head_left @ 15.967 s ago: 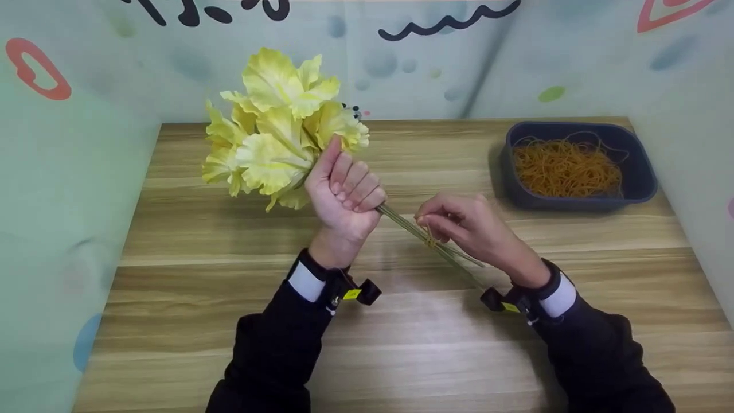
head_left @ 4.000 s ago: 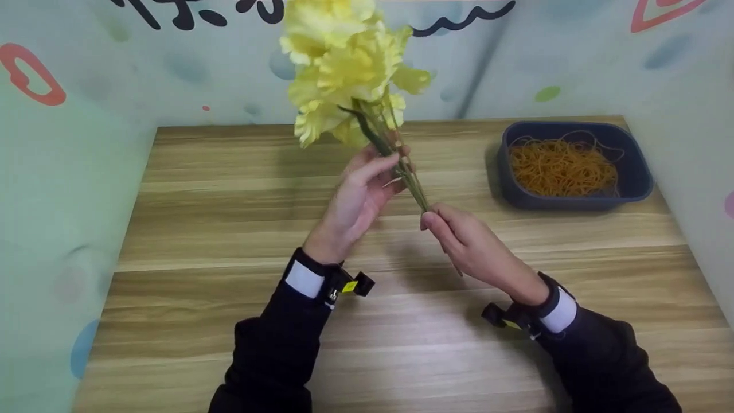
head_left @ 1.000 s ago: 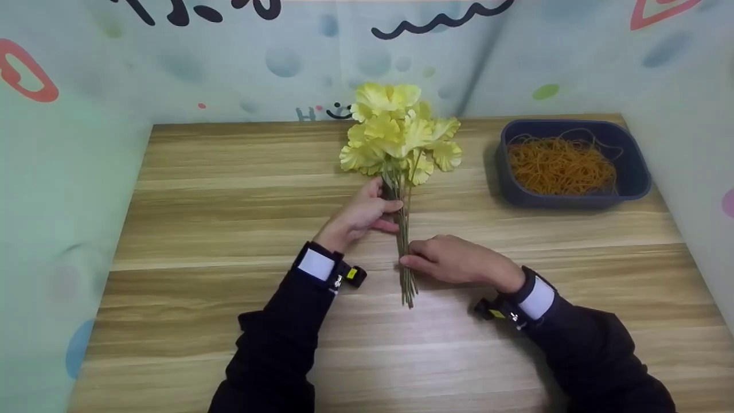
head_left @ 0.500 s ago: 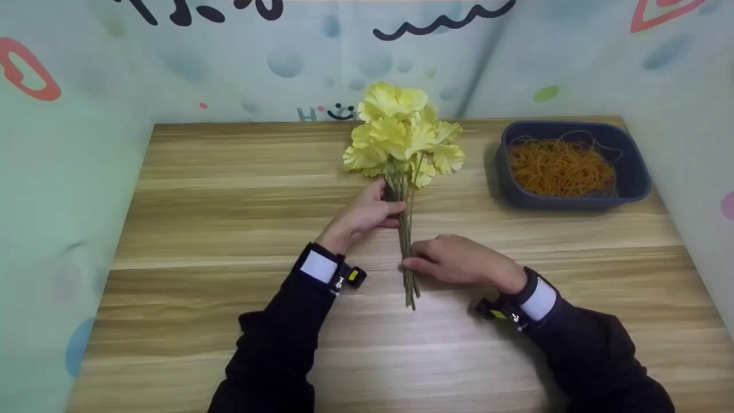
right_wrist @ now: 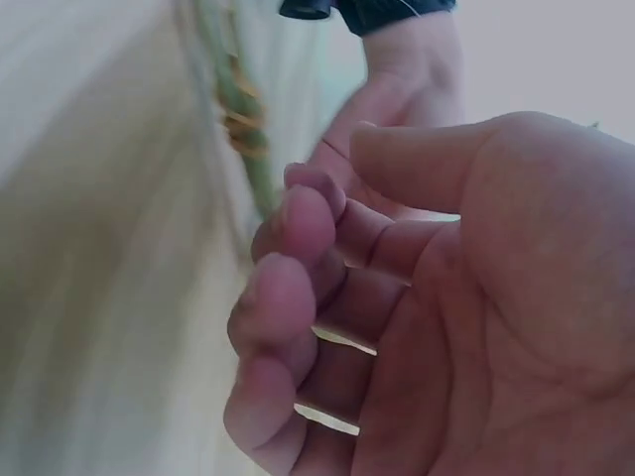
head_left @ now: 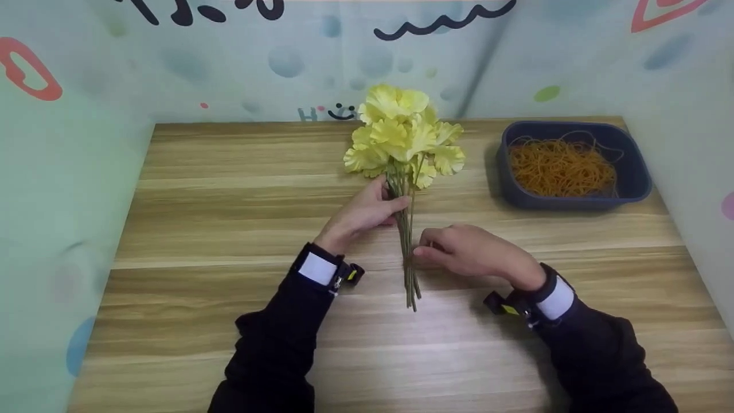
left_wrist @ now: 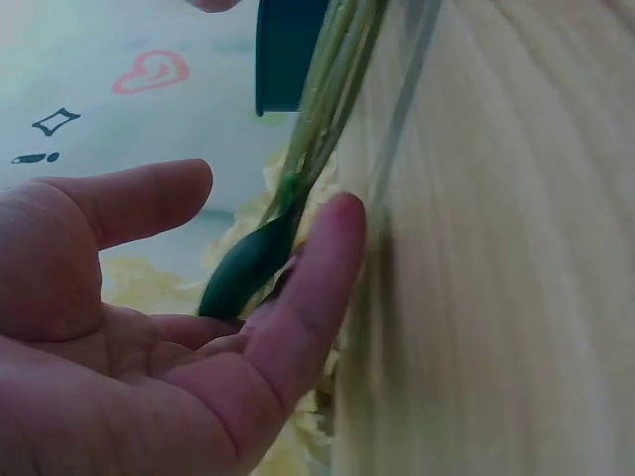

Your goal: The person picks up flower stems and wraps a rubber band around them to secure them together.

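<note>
A bunch of yellow artificial flowers lies mid-table, blooms toward the back wall and green stems toward the front. In the right wrist view, an orange rubber band is wound round the lower stems. My left hand is at the stems just below the blooms. Its thumb stands apart from them in the left wrist view, and its fingers lie under and beside a dark green leaf. My right hand is just right of the lower stems, its fingers loosely bent with nothing between them.
At the back right of the wood-grain table stands a dark blue plastic box with a heap of orange rubber bands in it. A printed backdrop rises behind the table and along both sides.
Earlier, the flowers were held up and my right hand pinched the rubber band on the stems. The bunch has since been laid down, and my right hand has let go and shifted slightly right.
</note>
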A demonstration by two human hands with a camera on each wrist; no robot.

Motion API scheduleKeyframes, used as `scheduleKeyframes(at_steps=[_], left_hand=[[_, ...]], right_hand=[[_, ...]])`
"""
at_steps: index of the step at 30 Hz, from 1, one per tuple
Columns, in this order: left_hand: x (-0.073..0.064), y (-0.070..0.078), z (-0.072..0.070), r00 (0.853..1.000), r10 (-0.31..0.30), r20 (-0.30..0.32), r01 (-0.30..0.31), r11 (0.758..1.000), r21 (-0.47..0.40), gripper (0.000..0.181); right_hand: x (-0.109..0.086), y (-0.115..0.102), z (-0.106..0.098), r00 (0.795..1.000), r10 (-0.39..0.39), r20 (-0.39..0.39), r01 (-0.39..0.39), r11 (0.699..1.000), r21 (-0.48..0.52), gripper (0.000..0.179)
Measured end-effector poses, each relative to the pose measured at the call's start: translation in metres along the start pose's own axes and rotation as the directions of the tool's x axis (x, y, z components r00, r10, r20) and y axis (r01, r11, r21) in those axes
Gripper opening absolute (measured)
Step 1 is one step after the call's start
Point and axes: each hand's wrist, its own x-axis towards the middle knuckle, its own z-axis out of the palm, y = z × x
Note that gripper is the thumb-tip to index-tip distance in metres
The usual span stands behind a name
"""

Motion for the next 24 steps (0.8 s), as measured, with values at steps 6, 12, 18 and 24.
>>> scheduleKeyframes(at_steps=[6,12,18,24], left_hand=[[-0.013,0.014,-0.007,0.994,0.091,-0.062,-0.064,0.934,0.352,0.072],[-0.025,0.028,-0.011,0.977,0.211,-0.044,-0.155,0.83,0.536,0.073],[-0.039,0.039,-0.015,0.939,0.342,-0.036,-0.233,0.71,0.665,0.065],[-0.05,0.046,-0.021,0.84,0.541,-0.04,-0.307,0.535,0.787,0.061]], right_hand=[[-0.014,-0.003,-0.02,0.996,-0.02,-0.086,0.019,1.0,-0.01,0.023],[-0.024,0.0,-0.039,0.961,-0.076,-0.265,0.074,0.997,-0.017,0.02],[-0.032,0.009,-0.052,0.887,-0.112,-0.447,0.105,0.994,-0.041,0.037],[-0.034,0.019,-0.057,0.813,-0.135,-0.566,0.073,0.989,-0.13,0.057]])
